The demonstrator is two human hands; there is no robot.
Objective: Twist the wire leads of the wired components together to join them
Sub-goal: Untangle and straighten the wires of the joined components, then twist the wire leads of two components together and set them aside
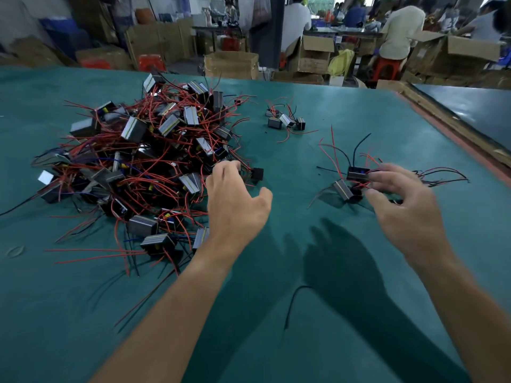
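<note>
one view, head cam. big pile (143,158) of wired components sits on the green bench (276,272): small blocks w/ silver or black sides, wiring mostly red, some black & blue. everything below is placed vs. that pile.

left grip (235,197): at the pile's right edge, palm down. thumb is spread wide on the side away from the pile, fingers bent down onto the tangle. fingertips are hidden behind the knuckles, so can't tell if they've got hold of anything. a lone black block (257,174) lies just right of those fingers, at the pile's outer strands.

right grip (409,205): well right of the pile, blurred. fingers are spread & loosely curved, thumb apart from forefinger, nothing clamped. forefinger tip touches a black component (358,172). just nearer the cam, a silver-sided component (343,190) rests on the bench. red leads (362,185) run between the two; twisted or not, can't tell. more red & black wire ends (434,183) fan out past the grip, on the side far from the pile.

beyond the pile's right side, toward the bench's far edge: approx four components in a small cluster (286,121). nearer the cam & right of the pile, a loose black wire (293,302) lies curved by the arms' shadow. past the pile, off the bench: cardboard boxes (231,64), seated people (398,31).
</note>
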